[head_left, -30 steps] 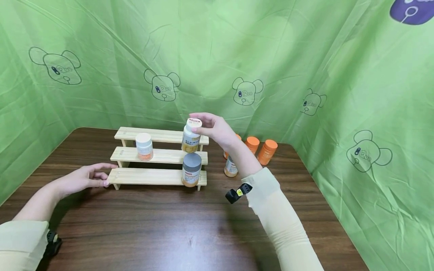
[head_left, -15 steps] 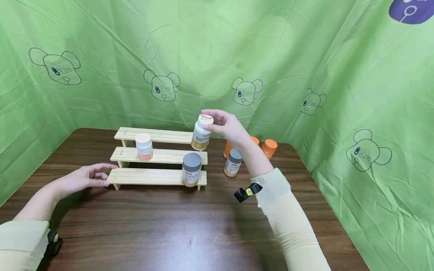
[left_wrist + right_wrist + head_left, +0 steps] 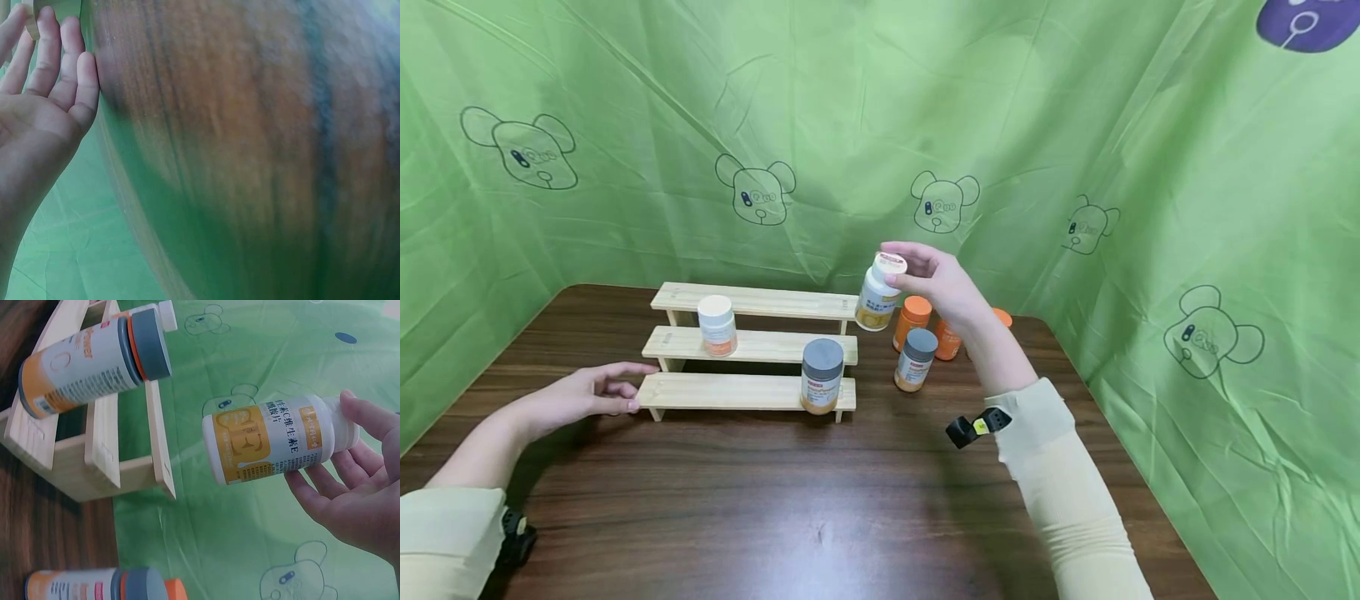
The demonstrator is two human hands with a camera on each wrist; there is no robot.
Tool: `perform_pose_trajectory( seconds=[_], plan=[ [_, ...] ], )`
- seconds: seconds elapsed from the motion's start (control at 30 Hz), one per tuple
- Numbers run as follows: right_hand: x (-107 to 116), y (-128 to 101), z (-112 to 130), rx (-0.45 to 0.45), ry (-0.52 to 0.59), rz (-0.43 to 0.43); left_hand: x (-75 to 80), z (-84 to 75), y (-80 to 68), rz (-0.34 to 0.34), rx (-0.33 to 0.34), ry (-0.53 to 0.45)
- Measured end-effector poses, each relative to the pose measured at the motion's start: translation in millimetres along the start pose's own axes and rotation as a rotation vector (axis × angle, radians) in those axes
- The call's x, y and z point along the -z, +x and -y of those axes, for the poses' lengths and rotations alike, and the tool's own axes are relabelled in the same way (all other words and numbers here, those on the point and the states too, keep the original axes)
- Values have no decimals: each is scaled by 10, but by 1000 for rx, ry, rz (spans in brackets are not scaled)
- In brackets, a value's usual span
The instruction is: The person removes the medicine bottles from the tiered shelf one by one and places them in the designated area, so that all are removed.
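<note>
My right hand [image 3: 936,283] pinches a white supplement bottle [image 3: 877,302] by its cap and neck, with the bottle slightly tilted. It hangs off the right end of a three-step wooden display rack [image 3: 730,391]. The right wrist view shows the yellow-and-white label on the bottle [image 3: 269,440]. At the left end of the rack's lowest step, my left hand [image 3: 576,393] holds the board's end between thumb and fingers. A grey-capped jar [image 3: 822,377] stands on the right of the lowest step. A white-capped jar [image 3: 717,326] stands on the middle step.
Right of the rack, another grey-capped bottle [image 3: 915,361] stands on the dark wood table [image 3: 760,508]. Behind it are orange bottles [image 3: 913,323], partly hidden by my right hand and forearm. Green cloth [image 3: 850,125] hangs behind and at both sides.
My right hand has carried the white bottle rightward, from over the rack's right side to past its end. The left hand and the rack have stayed in place.
</note>
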State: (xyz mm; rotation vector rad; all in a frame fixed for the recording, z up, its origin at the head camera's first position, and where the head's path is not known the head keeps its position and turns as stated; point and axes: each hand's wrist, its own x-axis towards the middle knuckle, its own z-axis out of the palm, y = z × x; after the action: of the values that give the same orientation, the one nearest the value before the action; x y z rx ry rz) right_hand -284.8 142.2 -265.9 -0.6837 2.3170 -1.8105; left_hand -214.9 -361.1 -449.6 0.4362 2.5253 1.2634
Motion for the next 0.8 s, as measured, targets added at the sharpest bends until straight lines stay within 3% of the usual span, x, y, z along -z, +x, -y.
perform_pose_trajectory(
  seconds=[0.47,0.8],
  plan=[
    [297,-180,-37,-20,-17,-58,-9,-12,7,-4,1,-27],
    [497,-298,-76,-11,-36,-81,-23,21,25,-6,-49,-41]
  ],
)
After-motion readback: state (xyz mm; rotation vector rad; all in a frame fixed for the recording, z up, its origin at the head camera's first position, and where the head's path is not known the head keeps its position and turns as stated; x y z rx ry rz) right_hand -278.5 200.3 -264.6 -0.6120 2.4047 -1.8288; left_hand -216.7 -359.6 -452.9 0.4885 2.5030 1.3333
